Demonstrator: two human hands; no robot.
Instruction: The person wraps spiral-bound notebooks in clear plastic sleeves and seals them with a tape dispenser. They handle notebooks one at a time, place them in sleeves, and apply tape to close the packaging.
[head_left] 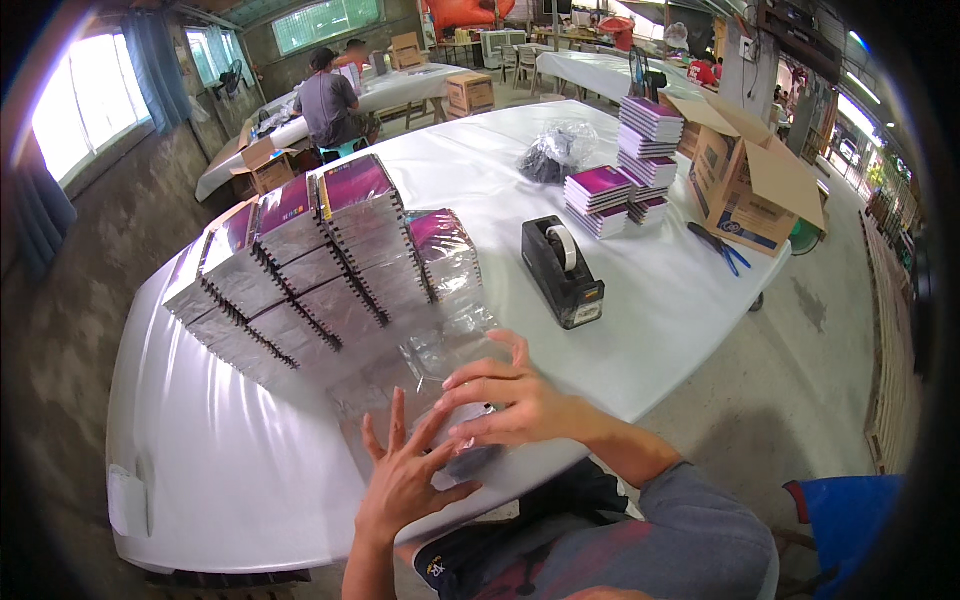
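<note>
A clear plastic sleeve (pixel 385 375) lies on the white table in front of me, its shiny film wrinkled. My left hand (pixel 405 480) is over its near part, fingers spread. My right hand (pixel 515 400) comes in from the right, fingers apart and bent, with its fingertips close to those of my left hand. Whether the fingertips touch the film I cannot tell. A small dark patch shows beneath the hands, too covered to name. Just beyond the sleeve stand stacks of spiral-bound notebooks (pixel 290 270) with purple covers. One notebook (pixel 445 250) on their right is covered in clear film.
A black tape dispenser (pixel 562 272) stands to the right of the sleeve. Behind it are stacked purple books (pixel 630 170) and a crumpled plastic bag (pixel 555 150). Blue-handled pliers (pixel 718 250) lie by an open cardboard box (pixel 745 180). A seated person (pixel 330 100) is at another table.
</note>
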